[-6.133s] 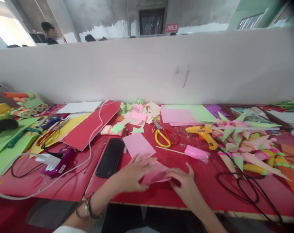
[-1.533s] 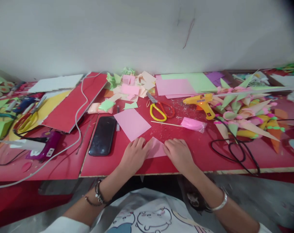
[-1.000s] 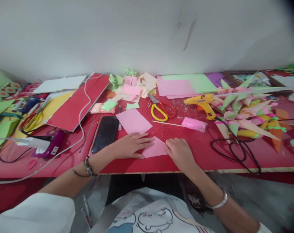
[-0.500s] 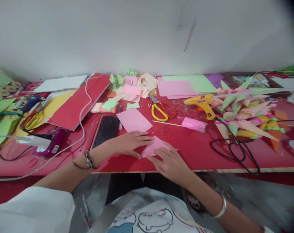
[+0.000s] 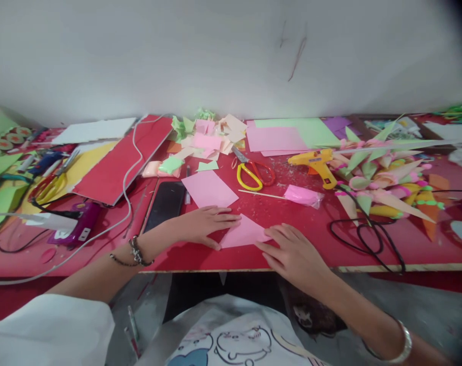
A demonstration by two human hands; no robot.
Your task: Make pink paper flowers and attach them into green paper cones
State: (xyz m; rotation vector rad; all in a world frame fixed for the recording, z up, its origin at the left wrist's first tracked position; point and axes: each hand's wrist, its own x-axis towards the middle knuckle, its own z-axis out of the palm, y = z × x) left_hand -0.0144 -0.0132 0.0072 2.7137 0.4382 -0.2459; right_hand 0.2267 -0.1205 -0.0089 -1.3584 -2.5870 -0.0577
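Between my hands a folded piece of pink paper [image 5: 243, 233], roughly triangular, lies flat near the table's front edge. My left hand [image 5: 206, 224] rests at its left side with fingers stretched out, fingertips on the paper. At the right corner is my right hand [image 5: 287, 249], fingers extended and touching the paper's edge. A square pink sheet [image 5: 210, 189] lies just beyond my left hand. Behind the folded paper are scissors [image 5: 249, 175] with one yellow and one red handle, and a thin stick [image 5: 262, 193] beside a pink packet [image 5: 302, 195].
A yellow glue gun [image 5: 315, 163] with a black cord lies right, beside a heap of paper flowers [image 5: 383, 178]. Paper scraps [image 5: 208, 140] are piled at the back. A black phone [image 5: 165, 203], red board [image 5: 120, 162] and white cable [image 5: 128, 203] lie left on the red table [image 5: 307, 234].
My right hand has slid rightward along the folded pink paper to its right corner, uncovering more of it. My left hand stays in nearly the same place.
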